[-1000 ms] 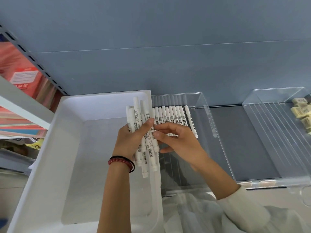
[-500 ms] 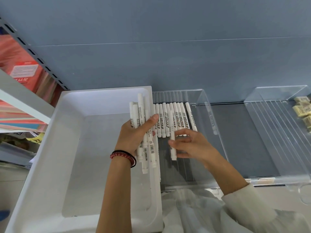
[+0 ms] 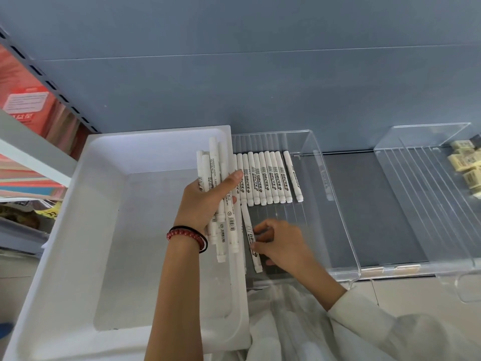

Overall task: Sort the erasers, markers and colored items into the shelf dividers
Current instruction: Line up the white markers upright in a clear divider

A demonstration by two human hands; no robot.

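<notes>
My left hand (image 3: pixel 205 201) grips a bundle of white markers (image 3: pixel 217 194) over the right edge of a white plastic bin (image 3: pixel 86 230). My right hand (image 3: pixel 279 246) pinches a single white marker (image 3: pixel 250 237) low in the front part of a clear acrylic shelf divider (image 3: pixel 335 204). A row of several white markers (image 3: pixel 268 178) lies side by side at the back of that divider. Pale yellow erasers (image 3: pixel 467 165) sit in a second clear divider (image 3: pixel 426 204) at the far right.
A blue-grey back wall rises behind the shelf. Dark shelf surface (image 3: pixel 364 204) shows between the two dividers. Red and coloured packs (image 3: pixel 28 105) fill the neighbouring shelf on the left. My white sleeve and clothing (image 3: pixel 338 329) cover the near edge.
My right hand took one marker from the bundle and carried it right and down into the front of the clear divider. The left hand kept holding the bundle.
</notes>
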